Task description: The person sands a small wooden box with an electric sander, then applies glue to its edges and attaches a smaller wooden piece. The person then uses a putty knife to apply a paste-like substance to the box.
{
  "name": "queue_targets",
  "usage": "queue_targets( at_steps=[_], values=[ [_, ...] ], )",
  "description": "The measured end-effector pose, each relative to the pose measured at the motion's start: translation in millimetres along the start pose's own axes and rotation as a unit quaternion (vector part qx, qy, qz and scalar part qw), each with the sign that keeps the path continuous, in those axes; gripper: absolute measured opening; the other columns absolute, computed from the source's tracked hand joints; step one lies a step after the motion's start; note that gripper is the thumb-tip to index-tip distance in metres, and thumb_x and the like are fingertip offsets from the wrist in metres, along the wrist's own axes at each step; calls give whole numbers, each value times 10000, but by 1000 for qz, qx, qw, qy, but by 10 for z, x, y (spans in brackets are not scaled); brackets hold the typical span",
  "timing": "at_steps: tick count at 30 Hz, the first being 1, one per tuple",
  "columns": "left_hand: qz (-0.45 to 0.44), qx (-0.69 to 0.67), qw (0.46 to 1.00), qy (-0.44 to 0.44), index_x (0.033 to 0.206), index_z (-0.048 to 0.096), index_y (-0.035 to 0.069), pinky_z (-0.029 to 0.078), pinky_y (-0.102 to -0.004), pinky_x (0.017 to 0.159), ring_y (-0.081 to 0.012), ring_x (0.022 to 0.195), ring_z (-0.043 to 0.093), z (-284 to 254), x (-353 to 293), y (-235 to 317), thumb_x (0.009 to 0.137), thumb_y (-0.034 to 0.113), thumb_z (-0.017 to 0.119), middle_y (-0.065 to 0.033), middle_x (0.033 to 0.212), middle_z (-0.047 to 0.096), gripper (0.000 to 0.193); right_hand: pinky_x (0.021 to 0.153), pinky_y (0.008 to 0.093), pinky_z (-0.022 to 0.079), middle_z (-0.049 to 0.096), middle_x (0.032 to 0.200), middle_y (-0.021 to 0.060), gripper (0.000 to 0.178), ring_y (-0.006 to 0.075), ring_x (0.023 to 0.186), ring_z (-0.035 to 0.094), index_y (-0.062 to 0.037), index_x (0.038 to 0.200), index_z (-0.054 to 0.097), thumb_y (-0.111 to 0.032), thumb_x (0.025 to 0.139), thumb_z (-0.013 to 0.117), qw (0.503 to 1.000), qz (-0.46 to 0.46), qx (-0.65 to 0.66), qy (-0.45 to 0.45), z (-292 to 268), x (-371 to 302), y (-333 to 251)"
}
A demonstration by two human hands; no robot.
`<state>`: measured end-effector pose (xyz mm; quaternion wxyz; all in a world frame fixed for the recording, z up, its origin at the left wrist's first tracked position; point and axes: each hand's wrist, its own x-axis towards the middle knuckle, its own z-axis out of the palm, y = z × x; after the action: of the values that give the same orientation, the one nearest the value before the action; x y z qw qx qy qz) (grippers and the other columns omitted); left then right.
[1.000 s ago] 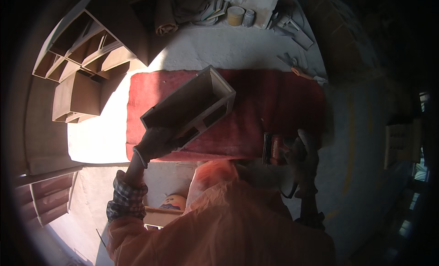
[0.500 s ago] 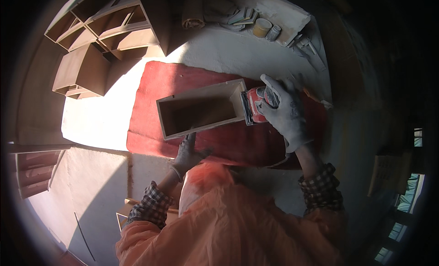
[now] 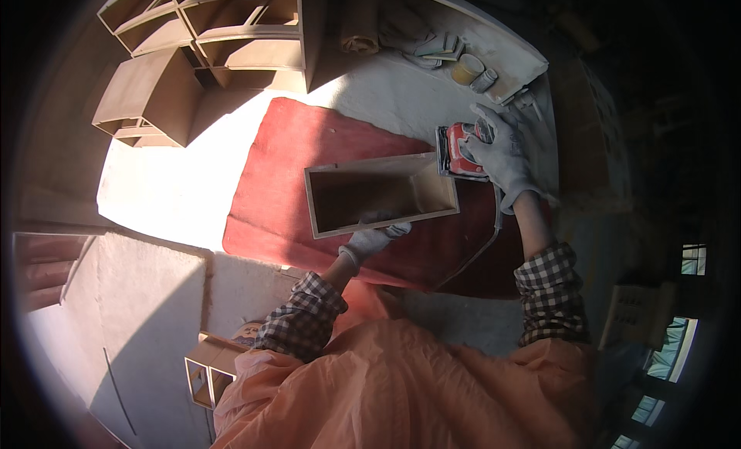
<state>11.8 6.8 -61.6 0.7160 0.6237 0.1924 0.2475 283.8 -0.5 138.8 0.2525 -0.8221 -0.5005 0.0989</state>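
Observation:
An open wooden drawer box (image 3: 434, 188) lies slantwise on a red cloth (image 3: 285, 171), its hollow side facing up. My left hand (image 3: 367, 242), in a whitish work glove, grips the near wall of the box, with fingers reaching over the edge and the thumb outside. In my gloved right hand (image 3: 505, 157) is a red and black power sander (image 3: 465, 149), held by its body. Its flat pad stands on edge against or very close to the box's far right corner; contact is hard to tell. A pale cord (image 3: 494, 231) trails from the sander across the cloth.
A wooden cabinet frame (image 3: 247, 40) with open compartments stands at the far left, a wooden box (image 3: 147, 101) before it. Sanding blocks (image 3: 440, 47), a yellowish can (image 3: 467, 69) and a smaller can (image 3: 485, 81) sit at the back. A small wooden frame (image 3: 210, 368) is at lower left.
My left hand has gone from lying spread beside the box's near wall to gripping it. The sander has shifted from the box's right end toward its far right corner. The view has shifted too.

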Motion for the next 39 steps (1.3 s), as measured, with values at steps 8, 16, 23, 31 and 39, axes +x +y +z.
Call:
queue_targets(
  at_steps=[8, 16, 23, 31, 39],
  values=[
    [-44, -20, 998, 47, 874, 666, 17, 463, -305, 645, -57, 741, 506, -30, 15, 112, 951, 80, 673, 18, 746, 567, 99, 1043, 450, 504, 561, 1321, 116, 598, 347, 1177, 591, -244, 1399, 610, -232, 825, 775, 996, -42, -74, -13, 21, 131, -540],
    [139, 367, 915, 94, 950, 681, 197, 497, -366, 628, -202, 666, 585, -126, -60, -306, 939, 298, 706, -24, 740, 595, 104, 1044, 486, 487, 492, 1409, 170, 674, 391, 1261, 531, -201, 1336, 668, -60, 704, 855, 971, -196, -73, -118, -468, -1306, -408],
    [141, 310, 931, 134, 909, 659, 233, 475, -376, 586, -207, 650, 582, -77, -34, -255, 933, 350, 704, -1, 706, 551, 127, 953, 483, 547, 534, 1265, 127, 593, 389, 1106, 585, -266, 1357, 620, -179, 795, 790, 978, -175, -86, -71, -202, -151, -457],
    [-19, 207, 975, 83, 977, 718, 103, 527, -347, 693, -102, 791, 616, -98, -54, -312, 905, 320, 810, -17, 842, 679, 246, 1009, 489, 487, 511, 1367, 140, 572, 367, 1164, 547, -266, 1334, 669, -113, 796, 789, 953, -269, -33, -136, -504, -1041, -242],
    [-75, -61, 991, 95, 1016, 716, 100, 532, -360, 724, -143, 866, 636, -129, -337, -255, 933, 352, 773, -61, 949, 694, 272, 868, 479, 542, 509, 1238, 91, 516, 328, 1077, 542, -306, 1287, 641, -218, 794, 762, 869, -442, -75, -207, 564, -1174, -1814]
  ],
)
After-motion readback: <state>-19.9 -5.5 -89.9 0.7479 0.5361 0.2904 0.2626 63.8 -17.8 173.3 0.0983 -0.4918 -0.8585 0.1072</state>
